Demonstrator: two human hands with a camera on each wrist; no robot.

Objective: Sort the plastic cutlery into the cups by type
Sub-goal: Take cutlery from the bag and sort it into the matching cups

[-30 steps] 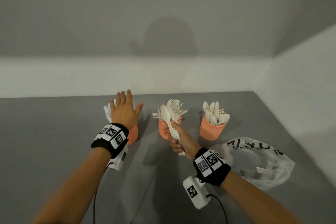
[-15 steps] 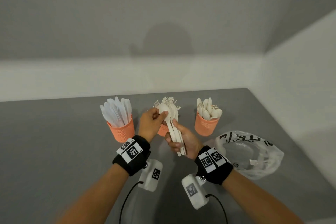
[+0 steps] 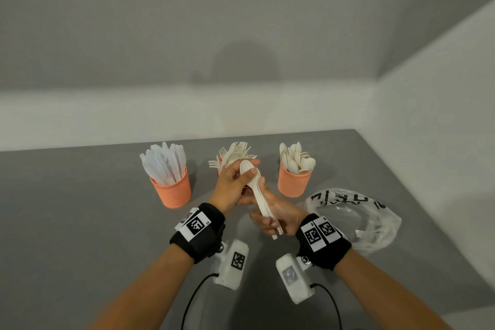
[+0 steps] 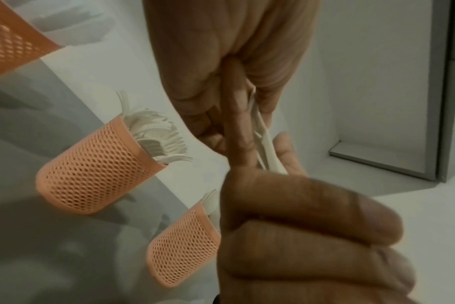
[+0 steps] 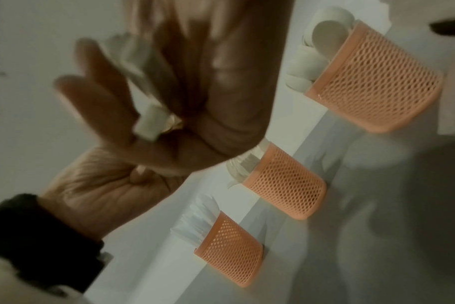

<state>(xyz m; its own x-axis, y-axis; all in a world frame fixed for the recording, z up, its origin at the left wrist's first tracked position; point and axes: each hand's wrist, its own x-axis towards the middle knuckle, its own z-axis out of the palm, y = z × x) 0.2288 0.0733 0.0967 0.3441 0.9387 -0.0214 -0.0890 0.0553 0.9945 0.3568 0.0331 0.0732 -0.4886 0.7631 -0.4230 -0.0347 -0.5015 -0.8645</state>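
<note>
Three orange mesh cups stand in a row on the grey table. The left cup [image 3: 174,191] holds knives, the middle cup [image 4: 96,170] holds forks, the right cup [image 3: 293,182] holds spoons. My right hand [image 3: 276,215] grips a bundle of white cutlery [image 3: 263,205] by the handles, in front of the middle cup. My left hand [image 3: 235,182] pinches the bowl of the top spoon [image 3: 247,167] in that bundle between thumb and fingers. The handle ends [image 5: 149,121] show in the right wrist view.
A crumpled clear plastic bag [image 3: 356,217] with black print lies right of my right hand. White walls close the table at the back and on the right. Cables run from both wrist cameras toward me.
My left hand left the knife cup, moved right to the bundle, and now pinches the top spoon's bowl. My right hand has held the bundle nearly still.
</note>
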